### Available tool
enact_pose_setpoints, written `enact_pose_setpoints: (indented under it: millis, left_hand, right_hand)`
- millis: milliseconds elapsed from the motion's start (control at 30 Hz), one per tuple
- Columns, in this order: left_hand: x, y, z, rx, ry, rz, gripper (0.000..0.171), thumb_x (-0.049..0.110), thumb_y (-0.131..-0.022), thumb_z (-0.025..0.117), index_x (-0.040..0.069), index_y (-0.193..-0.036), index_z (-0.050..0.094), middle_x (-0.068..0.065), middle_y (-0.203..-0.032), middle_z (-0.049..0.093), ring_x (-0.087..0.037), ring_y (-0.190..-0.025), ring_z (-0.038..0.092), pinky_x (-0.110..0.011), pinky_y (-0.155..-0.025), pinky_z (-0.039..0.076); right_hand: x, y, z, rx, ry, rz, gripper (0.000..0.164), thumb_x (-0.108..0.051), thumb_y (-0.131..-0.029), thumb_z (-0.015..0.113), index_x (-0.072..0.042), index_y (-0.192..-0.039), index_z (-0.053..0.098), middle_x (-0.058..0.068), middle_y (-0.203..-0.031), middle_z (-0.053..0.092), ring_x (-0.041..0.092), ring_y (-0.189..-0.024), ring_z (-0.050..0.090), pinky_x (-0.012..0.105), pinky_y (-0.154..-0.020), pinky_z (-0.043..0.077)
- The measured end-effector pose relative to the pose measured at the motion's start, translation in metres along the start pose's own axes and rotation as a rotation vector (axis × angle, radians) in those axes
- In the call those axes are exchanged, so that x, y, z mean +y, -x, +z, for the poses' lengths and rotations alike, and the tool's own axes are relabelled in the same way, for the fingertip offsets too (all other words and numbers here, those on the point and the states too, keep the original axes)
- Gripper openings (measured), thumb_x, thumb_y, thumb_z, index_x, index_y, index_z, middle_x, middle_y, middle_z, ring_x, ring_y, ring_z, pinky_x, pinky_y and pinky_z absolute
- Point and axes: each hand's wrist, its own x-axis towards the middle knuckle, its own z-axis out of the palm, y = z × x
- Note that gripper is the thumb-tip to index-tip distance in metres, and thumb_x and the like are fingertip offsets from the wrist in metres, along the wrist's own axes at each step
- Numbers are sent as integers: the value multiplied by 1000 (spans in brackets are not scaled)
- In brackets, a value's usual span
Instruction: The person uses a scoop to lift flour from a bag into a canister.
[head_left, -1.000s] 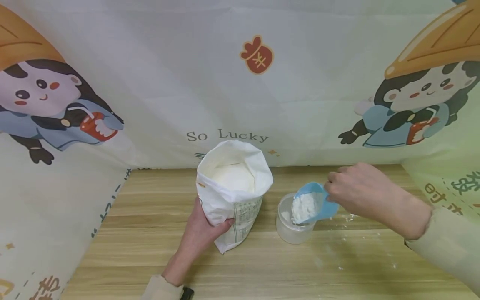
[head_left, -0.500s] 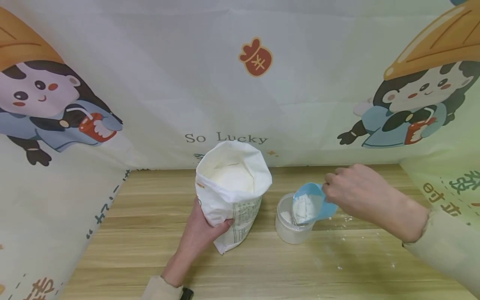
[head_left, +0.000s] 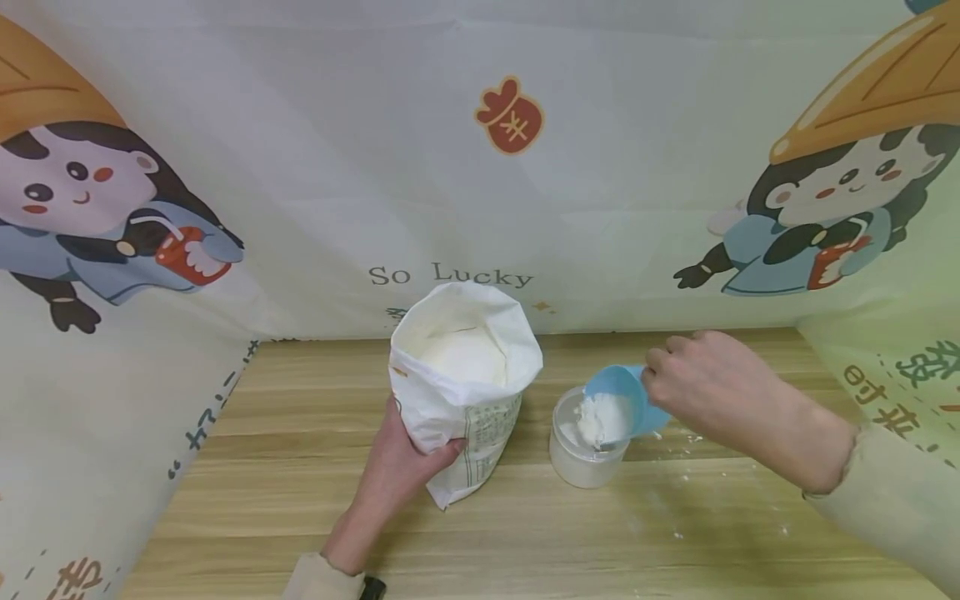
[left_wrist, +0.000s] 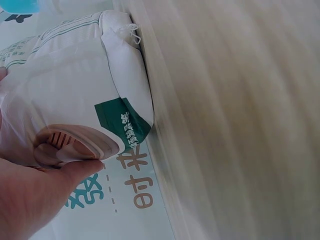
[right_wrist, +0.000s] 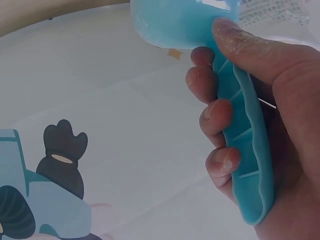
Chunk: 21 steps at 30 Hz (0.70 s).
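My left hand [head_left: 405,454] grips the lower side of a white bag [head_left: 495,425], which stands upright with its top open and white powder [head_left: 465,354] inside. In the left wrist view, a thumb presses along the printed side of the bag [left_wrist: 60,85]. My right hand [head_left: 712,375] holds a blue scoop [head_left: 626,387], fingers wrapped round its ribbed handle [right_wrist: 245,145] in the right wrist view. The scoop is tilted over a clear plastic jar [head_left: 585,467], and white powder [head_left: 603,419] lies at its lip, over the jar's mouth.
The wooden table [head_left: 262,467] has specks of white powder [head_left: 682,477] scattered right of the jar. Behind it and at both sides hangs a printed white cloth [head_left: 622,125] with cartoon figures. Bag and jar stand close together, with a narrow gap between them.
The scoop has tipped further down toward the jar, and its powder has slid to the lip. The left hand and the bag hold their place.
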Motion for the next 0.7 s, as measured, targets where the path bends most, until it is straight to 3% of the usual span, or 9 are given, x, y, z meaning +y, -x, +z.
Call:
enact_pose_setpoints:
  millis: [400, 600, 700]
  left_hand:
    - [0, 0, -1, -11, 11, -14, 102, 26, -75, 92, 7, -153, 29, -15, -129, 61, -32, -115, 61, -53, -97, 50]
    - [1, 0, -1, -14, 9, -15, 102, 26, -74, 92, 8, -153, 30, -15, -130, 61, -32, -115, 61, -54, -97, 50]
    - [1, 0, -1, -14, 10, -16, 102, 26, -75, 92, 8, -153, 30, -15, -129, 61, -32, -115, 61, -54, -97, 50]
  right_hand:
    - [1, 2, -2, 21, 10, 8, 29, -1, -63, 97, -7, -73, 71, 3, -68, 61, 17, -56, 53, 27, -46, 44]
    - [4, 6, 0, 29, -31, 9, 30, 1, -63, 95, -10, -71, 68, 0, -69, 60, 17, -57, 54, 28, -46, 44]
    - [7, 10, 1, 31, -68, 18, 27, -7, -66, 95, -12, -74, 70, -2, -71, 61, 17, -60, 56, 30, -48, 46]
